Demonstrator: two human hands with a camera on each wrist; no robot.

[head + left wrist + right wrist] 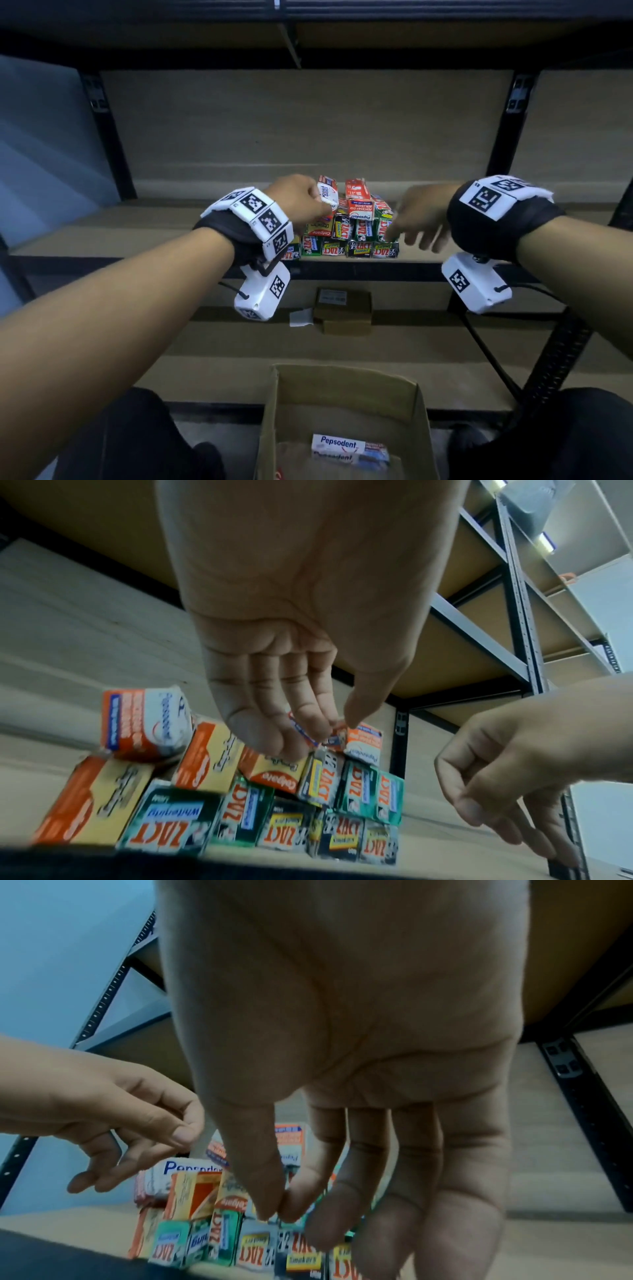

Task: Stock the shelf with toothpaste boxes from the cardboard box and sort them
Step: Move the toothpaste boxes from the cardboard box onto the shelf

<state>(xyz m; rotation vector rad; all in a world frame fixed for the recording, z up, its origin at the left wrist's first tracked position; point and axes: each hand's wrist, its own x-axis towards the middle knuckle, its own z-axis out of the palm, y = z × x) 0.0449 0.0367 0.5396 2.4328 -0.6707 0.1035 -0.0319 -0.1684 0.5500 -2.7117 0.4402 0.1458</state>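
Note:
Toothpaste boxes [356,236] are piled at the front middle of the shelf board [137,222]: green and black ZACT at the bottom, yellow Colgate above, red and white Pepsodent on top. My left hand [298,202] pinches a Pepsodent box [328,196] between thumb and fingers at the top left of the pile [240,804]. My right hand [421,219] hovers by the pile's right side, fingers loose and pointing down, with nothing in it; in the left wrist view this right hand [496,764] is just clear of the boxes. Below me the cardboard box [342,394] holds Pepsodent boxes [346,445].
Black uprights [503,126] stand at both ends of the bay and another shelf runs close overhead. One level down lie a small brown parcel [342,308] and a white paper slip [300,317]. Bare board stretches left and right of the pile.

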